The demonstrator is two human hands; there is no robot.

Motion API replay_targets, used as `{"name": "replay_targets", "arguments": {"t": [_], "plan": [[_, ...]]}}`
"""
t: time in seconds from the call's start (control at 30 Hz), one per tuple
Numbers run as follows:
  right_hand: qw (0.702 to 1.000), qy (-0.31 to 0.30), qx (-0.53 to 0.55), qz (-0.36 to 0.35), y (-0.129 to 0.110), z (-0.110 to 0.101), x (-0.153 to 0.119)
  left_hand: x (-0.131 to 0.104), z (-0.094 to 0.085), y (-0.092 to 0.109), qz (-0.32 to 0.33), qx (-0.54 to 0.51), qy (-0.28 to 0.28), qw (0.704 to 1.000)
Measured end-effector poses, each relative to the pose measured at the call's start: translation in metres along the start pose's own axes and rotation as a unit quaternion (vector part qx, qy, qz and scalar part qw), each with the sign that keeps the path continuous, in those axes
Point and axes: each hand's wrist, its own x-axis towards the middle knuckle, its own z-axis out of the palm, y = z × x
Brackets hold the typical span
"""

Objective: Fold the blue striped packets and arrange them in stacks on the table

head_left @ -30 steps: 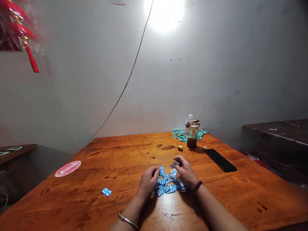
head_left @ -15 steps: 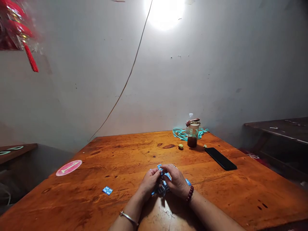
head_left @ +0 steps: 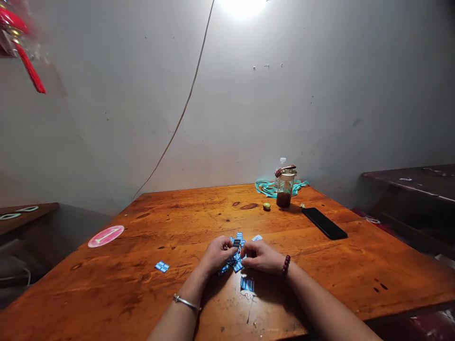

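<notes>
Small flat blue-and-white patterned pieces lie in a loose pile between my hands. My left hand is closed at the pile's left side, pinching a small dark striped piece between thumb and fingers. On the pile's right, my right hand has bent fingers with the thumb and index finger apart, and no held thing shows between them. One blue-and-white piece lies nearer me, below the pile. Another such piece is off to the left. Part of the pile is hidden by my fingers.
On the wooden table a bottle of dark liquid stands at the back beside a turquoise strap. A small yellow-green object sits near it. A black phone lies right, a round pink sign left.
My hands have moved apart from being close together over the pieces. The pile now shows between them, with a dark piece in my left fingers. The view has tilted slightly down.
</notes>
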Motion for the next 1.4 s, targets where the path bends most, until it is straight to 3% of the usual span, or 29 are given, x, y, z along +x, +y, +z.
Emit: {"name": "replay_targets", "arguments": {"t": [0.07, 0.23, 0.3, 0.43, 0.5, 0.7, 1.4], "plan": [[1.0, -0.019, -0.017, -0.003, -0.001, 0.0, -0.001, -0.002, -0.005, 0.0, 0.014, 0.031, -0.011, 0.999], [0.968, 0.18, -0.139, 0.105, 0.017, -0.02, 0.004, -0.002, -0.012, -0.003, 0.048, 0.182, -0.057, 0.98], [0.953, 0.206, -0.166, 0.145, 0.031, -0.03, 0.004, 0.0, -0.013, -0.006, 0.052, 0.211, -0.031, 0.976], [0.943, 0.187, -0.21, 0.179, 0.05, -0.034, 0.002, 0.007, -0.015, -0.012, 0.053, 0.212, 0.073, 0.973], [0.942, 0.168, -0.229, 0.176, 0.053, -0.031, 0.003, 0.01, -0.015, -0.015, 0.045, 0.204, 0.096, 0.973], [0.94, 0.14, -0.256, 0.174, 0.054, -0.029, 0.01, 0.01, -0.009, -0.021, 0.045, 0.196, 0.081, 0.976], [0.927, 0.218, -0.213, 0.218, 0.068, -0.032, 0.011, 0.009, -0.003, -0.021, 0.037, 0.204, 0.074, 0.975]]}}
